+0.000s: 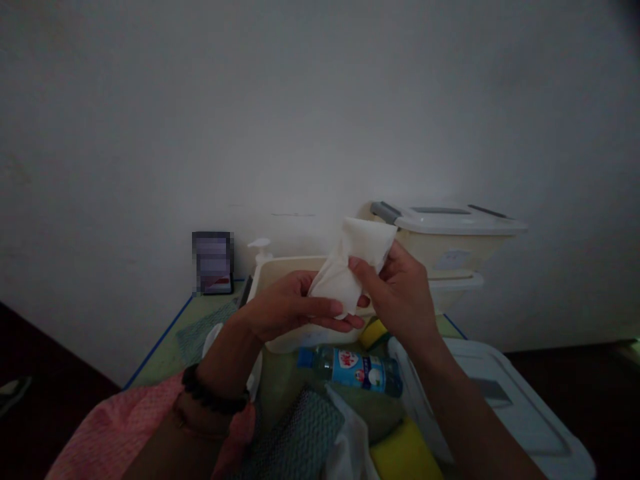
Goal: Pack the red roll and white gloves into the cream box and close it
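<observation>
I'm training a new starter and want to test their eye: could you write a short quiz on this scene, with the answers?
1. True or false: the left hand and the right hand both hold the white cloth.
2. Multiple choice: how is the labelled bottle placed? A) upright; B) on its side; C) upside down.
3. Fill in: the cap on that bottle is ____ in colour.

Key: 1 true; 2 B; 3 blue.

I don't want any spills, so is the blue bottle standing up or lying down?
Lying down. The bottle has its long side along the green tabletop, and its blue cap points left.
</observation>
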A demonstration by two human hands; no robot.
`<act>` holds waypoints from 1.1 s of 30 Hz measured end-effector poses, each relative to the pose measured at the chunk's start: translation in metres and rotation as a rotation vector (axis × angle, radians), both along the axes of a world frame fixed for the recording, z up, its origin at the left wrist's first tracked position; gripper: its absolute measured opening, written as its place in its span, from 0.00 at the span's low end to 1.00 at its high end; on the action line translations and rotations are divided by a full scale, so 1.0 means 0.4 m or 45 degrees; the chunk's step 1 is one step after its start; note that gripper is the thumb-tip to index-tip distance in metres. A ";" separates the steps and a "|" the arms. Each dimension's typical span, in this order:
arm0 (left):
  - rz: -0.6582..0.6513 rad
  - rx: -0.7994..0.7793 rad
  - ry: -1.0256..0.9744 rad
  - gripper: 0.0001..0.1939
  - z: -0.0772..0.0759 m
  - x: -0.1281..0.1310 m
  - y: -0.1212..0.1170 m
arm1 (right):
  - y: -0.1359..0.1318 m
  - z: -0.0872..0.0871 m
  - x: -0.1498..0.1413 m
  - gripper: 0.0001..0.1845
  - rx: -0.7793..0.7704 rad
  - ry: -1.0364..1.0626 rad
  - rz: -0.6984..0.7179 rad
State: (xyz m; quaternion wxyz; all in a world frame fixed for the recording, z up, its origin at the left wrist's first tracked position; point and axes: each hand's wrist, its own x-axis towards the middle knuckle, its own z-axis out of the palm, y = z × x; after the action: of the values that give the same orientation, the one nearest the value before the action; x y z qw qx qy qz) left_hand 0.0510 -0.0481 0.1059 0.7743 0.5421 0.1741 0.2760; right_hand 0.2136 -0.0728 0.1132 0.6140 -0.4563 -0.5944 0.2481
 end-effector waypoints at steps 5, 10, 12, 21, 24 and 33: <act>-0.044 -0.062 -0.059 0.14 -0.001 -0.003 0.000 | -0.011 -0.008 0.000 0.15 0.321 -0.453 -0.194; -0.071 -0.090 -0.148 0.12 -0.015 -0.013 0.014 | -0.009 -0.005 0.016 0.27 0.618 -0.792 -0.026; -0.064 -0.088 -0.191 0.12 -0.022 -0.018 0.020 | -0.004 -0.005 0.024 0.29 0.737 -0.899 0.088; -0.089 0.005 -0.260 0.13 -0.019 -0.036 0.026 | -0.001 -0.002 0.032 0.28 0.726 -1.030 0.416; -0.117 0.029 -0.262 0.14 -0.019 -0.044 0.025 | -0.003 0.003 0.036 0.27 0.676 -1.058 0.473; -0.098 0.038 -0.318 0.16 -0.027 -0.060 0.026 | -0.013 0.017 0.046 0.27 0.543 -0.991 0.699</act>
State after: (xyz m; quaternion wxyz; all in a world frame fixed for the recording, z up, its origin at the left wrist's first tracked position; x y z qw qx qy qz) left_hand 0.0268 -0.0377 0.0952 0.7919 0.5213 0.0513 0.3138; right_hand 0.2319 -0.0779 0.1200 0.3393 -0.2070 -0.9136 0.0855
